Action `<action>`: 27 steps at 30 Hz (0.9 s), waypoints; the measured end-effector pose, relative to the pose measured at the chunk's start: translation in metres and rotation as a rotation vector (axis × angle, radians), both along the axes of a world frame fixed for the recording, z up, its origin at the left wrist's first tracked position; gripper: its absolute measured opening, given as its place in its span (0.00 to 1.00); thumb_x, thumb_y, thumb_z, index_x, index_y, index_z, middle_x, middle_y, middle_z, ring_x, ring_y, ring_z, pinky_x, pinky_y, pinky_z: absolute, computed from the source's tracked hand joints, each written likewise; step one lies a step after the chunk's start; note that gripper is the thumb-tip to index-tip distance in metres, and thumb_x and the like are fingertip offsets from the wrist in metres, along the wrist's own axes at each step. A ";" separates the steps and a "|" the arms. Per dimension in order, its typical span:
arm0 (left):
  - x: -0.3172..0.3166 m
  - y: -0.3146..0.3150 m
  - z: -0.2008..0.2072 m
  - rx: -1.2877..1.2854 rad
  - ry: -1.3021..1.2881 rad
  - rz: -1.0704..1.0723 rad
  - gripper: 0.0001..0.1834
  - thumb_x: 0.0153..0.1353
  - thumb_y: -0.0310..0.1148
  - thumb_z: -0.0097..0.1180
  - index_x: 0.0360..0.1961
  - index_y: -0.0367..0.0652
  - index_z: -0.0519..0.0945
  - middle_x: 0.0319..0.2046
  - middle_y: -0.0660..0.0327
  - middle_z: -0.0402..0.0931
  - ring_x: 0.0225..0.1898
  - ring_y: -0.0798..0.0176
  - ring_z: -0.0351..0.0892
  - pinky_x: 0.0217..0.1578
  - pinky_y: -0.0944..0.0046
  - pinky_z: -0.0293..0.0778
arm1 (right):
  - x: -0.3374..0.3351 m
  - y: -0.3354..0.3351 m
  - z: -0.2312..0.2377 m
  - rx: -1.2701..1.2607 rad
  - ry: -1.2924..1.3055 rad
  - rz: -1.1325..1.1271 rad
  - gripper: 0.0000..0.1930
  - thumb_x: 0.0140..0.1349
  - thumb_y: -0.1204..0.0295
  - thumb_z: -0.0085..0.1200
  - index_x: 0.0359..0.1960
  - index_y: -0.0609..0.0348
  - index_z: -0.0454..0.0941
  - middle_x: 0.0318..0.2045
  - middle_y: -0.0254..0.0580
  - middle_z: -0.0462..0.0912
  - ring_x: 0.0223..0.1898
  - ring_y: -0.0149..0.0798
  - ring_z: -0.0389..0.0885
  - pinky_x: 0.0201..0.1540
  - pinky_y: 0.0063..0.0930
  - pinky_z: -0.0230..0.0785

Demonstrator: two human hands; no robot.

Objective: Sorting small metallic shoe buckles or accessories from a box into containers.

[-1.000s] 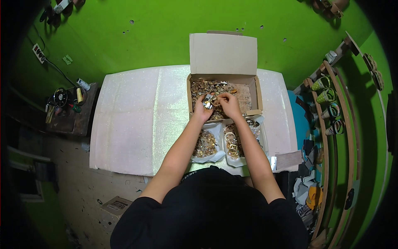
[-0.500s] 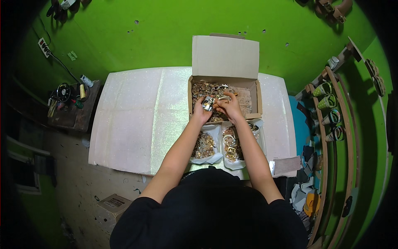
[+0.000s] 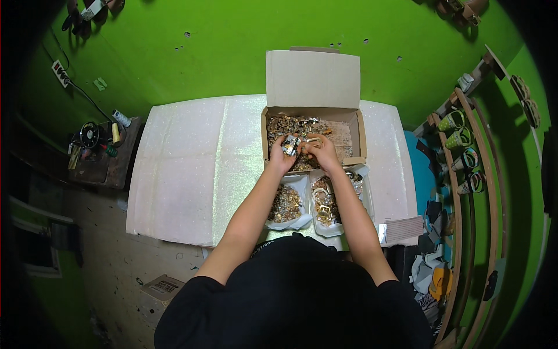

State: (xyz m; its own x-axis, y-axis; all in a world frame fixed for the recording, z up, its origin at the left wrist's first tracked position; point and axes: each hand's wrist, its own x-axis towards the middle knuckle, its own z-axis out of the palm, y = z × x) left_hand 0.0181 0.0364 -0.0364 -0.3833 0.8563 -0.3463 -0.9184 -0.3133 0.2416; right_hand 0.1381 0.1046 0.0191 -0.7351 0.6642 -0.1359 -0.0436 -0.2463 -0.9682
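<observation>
Both hands are over an open cardboard box that holds a heap of small gold, brown and silver metal pieces. My left hand is cupped, fingers curled around several shiny silver and gold metal pieces. Close beside it, my right hand has its thumb and fingertips drawn together in a pinch. A pale curved piece shows at those fingers; whether they grip it is hard to make out. Below the forearms stand two white trays, the left tray with small mixed pieces, the right tray with larger gold buckles.
The box's raised lid leans toward the green wall. A pale glittery sheet covers the table. At the right front corner lies a ridged card. Sandals hang on a wooden rack at right; a small dark table stands left.
The view has shifted slightly. My hands stay nearly in place over the box, with only small finger movement around the shiny pieces.
</observation>
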 end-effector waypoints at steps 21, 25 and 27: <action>0.002 -0.001 0.004 0.003 -0.013 0.002 0.12 0.60 0.36 0.32 0.36 0.44 0.67 0.34 0.56 0.73 0.37 0.54 0.73 0.32 0.60 0.71 | 0.017 -0.001 0.004 0.019 0.123 0.125 0.25 0.48 0.89 0.43 0.51 0.69 0.56 0.42 0.54 0.71 0.41 0.44 0.75 0.44 0.27 0.70; 0.003 -0.001 0.008 -0.007 -0.023 0.026 0.11 0.60 0.36 0.32 0.35 0.43 0.67 0.34 0.53 0.73 0.36 0.53 0.72 0.34 0.58 0.72 | 0.021 0.001 0.011 -0.189 -0.033 0.076 0.20 0.53 0.84 0.42 0.49 0.68 0.59 0.41 0.54 0.72 0.39 0.44 0.75 0.40 0.27 0.72; 0.004 -0.002 0.009 -0.006 -0.032 0.029 0.11 0.60 0.35 0.32 0.35 0.43 0.66 0.34 0.53 0.73 0.36 0.53 0.72 0.35 0.56 0.73 | 0.028 -0.003 0.018 -0.180 0.004 0.072 0.19 0.55 0.82 0.41 0.50 0.68 0.58 0.40 0.54 0.73 0.39 0.44 0.76 0.39 0.27 0.72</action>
